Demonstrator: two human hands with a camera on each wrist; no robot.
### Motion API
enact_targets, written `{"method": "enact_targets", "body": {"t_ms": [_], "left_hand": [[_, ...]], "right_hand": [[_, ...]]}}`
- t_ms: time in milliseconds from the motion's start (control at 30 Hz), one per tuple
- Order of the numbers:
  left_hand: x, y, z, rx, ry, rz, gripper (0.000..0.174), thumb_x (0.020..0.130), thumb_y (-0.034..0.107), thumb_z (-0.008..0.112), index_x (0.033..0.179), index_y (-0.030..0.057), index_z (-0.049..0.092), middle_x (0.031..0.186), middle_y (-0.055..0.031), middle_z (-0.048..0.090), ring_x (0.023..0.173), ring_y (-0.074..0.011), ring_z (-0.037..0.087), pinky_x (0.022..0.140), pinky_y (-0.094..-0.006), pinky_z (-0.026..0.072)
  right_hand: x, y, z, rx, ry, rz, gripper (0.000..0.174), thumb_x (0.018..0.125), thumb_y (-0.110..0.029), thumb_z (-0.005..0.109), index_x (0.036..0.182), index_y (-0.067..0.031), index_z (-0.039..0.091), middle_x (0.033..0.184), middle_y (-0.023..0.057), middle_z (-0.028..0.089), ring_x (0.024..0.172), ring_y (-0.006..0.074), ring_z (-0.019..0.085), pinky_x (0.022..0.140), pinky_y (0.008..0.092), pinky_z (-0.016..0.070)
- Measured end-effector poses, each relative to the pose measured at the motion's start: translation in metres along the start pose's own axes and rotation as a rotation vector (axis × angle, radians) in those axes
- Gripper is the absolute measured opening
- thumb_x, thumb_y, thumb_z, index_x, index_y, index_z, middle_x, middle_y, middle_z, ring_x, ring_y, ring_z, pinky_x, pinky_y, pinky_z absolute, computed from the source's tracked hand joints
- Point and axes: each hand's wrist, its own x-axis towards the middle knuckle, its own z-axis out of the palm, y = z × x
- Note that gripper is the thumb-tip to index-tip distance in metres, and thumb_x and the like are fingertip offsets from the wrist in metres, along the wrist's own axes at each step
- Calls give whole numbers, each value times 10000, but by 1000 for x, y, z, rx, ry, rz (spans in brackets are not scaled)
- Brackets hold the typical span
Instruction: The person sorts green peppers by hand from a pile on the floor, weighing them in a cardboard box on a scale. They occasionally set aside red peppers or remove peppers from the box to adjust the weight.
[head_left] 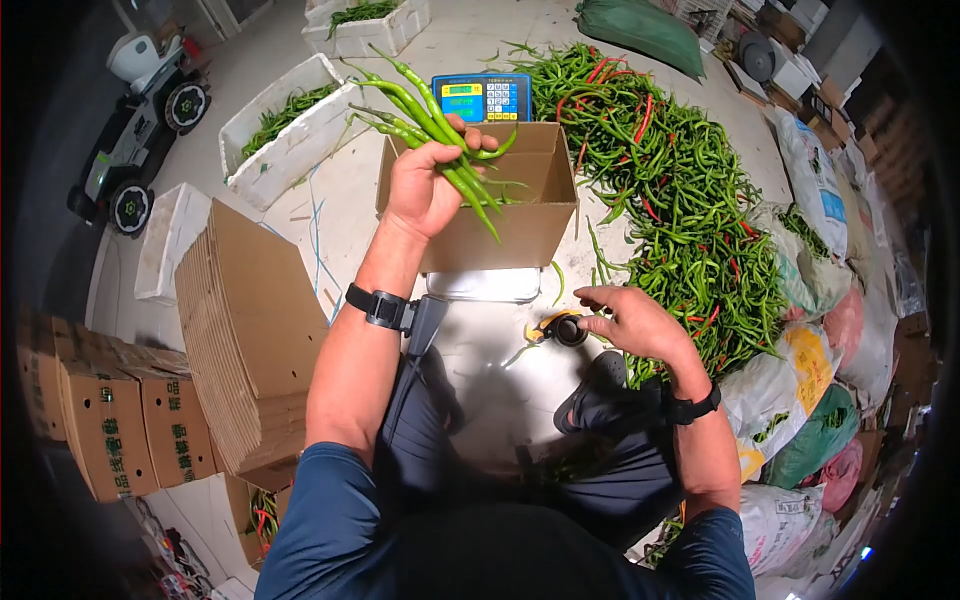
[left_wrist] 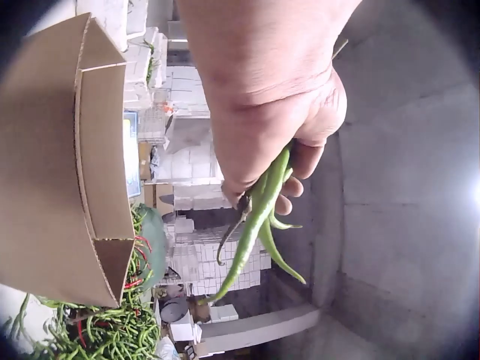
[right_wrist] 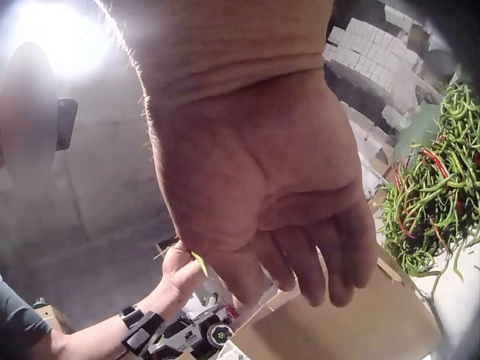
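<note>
My left hand (head_left: 428,185) grips a small bunch of long green chili peppers (head_left: 430,112), raised over the near left side of an open cardboard box (head_left: 490,240). In the left wrist view the tips of the chilies (left_wrist: 259,217) hang out beneath the curled fingers. The box sits on the white pan (head_left: 485,284) of a scale whose blue display (head_left: 482,97) stands behind it. My right hand (head_left: 640,322) holds nothing, its fingers loosely extended near a tape dispenser (head_left: 562,328) on the floor. In the right wrist view the palm (right_wrist: 255,165) shows bare.
A large heap of green chilies (head_left: 680,210) with some red ones spreads to the right. Flattened cardboard boxes (head_left: 255,310) stand stacked at the left, near white foam crates (head_left: 290,125). Filled sacks (head_left: 800,380) line the far right. A green sack (head_left: 645,35) lies behind the heap.
</note>
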Motion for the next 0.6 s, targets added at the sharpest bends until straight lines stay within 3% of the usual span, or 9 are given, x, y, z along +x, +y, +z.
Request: {"method": "enact_targets", "body": {"t_ms": [367,600], "left_hand": [[28,-2,-2,380,130,206,282,781,-11,495,1060,-4,536,934,-129,611,1013,-304,598,1003,-441,434],[39,-14,-12,576,225,214,294,799,2,501,1090,-20,542,976,-142,638,1022,-267,610,999,-402,437]], "right_hand": [[-23,-4,-51,-13,180,18,450,884,-255,661,1221,37,602,1166,254,642,1057,396,633,912,408,504],[-76,23,-86,-52,259,224,447,865,-211,692,1233,24,600,1127,238,666,1040,355,661,887,392,518]]}}
